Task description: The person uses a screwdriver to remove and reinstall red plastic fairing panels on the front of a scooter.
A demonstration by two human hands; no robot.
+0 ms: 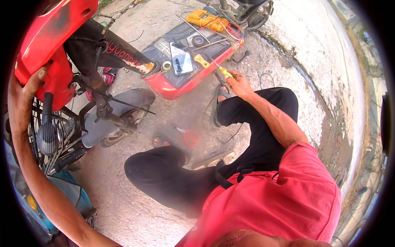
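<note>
My left hand [25,88] grips the lower edge of a red plastic scooter panel [47,35]. Its thumb presses the near face, while its fingers are hidden behind. My right hand [240,85] is closed around the yellow handle of a screwdriver [224,71], its thin shaft pointing up and left over the edge of the scooter's footboard [177,92]. Close to that shaft lies another yellow-handled tool [201,61]. A smartphone [181,61] and a small roll of tape [166,66] rest on the footboard too.
A yellow multimeter [207,19] with red leads sits at the footboard's far end. The black steering column [111,47] and grey front mudguard [117,111] stand at left, above exposed wires [39,140]. A teal object [78,191] is at lower left. My knees flank the concrete ground [164,115].
</note>
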